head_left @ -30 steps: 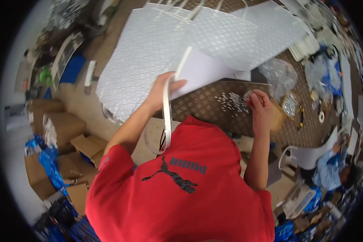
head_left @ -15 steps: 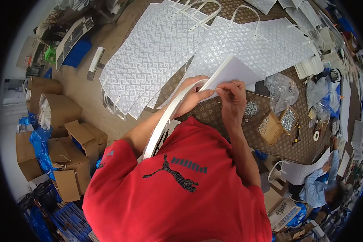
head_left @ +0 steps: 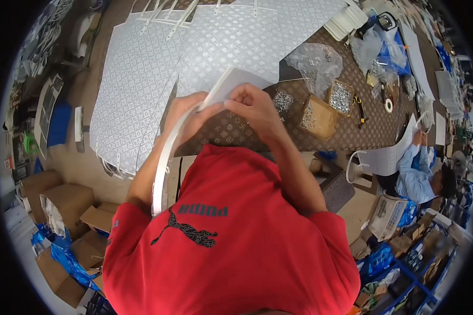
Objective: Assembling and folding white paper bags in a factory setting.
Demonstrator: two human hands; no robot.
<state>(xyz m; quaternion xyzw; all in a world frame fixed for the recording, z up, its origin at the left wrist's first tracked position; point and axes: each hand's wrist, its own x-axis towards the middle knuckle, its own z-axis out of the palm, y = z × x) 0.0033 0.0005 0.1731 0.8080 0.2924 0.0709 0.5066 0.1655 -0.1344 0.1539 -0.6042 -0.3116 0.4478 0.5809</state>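
My left hand [head_left: 191,113] is closed round a stiff white panel [head_left: 247,77], which stands tilted above the table with its pale face to the right. From that hand a long white band [head_left: 166,157] curves down toward my shirt; whether it is a strap or the panel's edge I cannot tell. My right hand [head_left: 252,107] is closed beside the panel's lower edge, thumb and fingers bunched near my left fingertips. Anything small in that pinch is hidden. Behind both hands lie silver-patterned bag panels [head_left: 136,84], several with white handles [head_left: 183,20].
Right of my hands, loose metal rivets [head_left: 283,101] lie on the brown patterned table [head_left: 236,131]. Nearby are open boxes of rivets [head_left: 340,98], clear plastic [head_left: 315,65], a yellow-black tool [head_left: 360,112] and a tape roll [head_left: 388,105]. Another person [head_left: 418,176] works at the right; cartons [head_left: 71,205] stand lower left.
The view has turned, so table and panels appear farther left. Both hands keep their hold close together at the white panel, with the right fingers still bunched at its edge.
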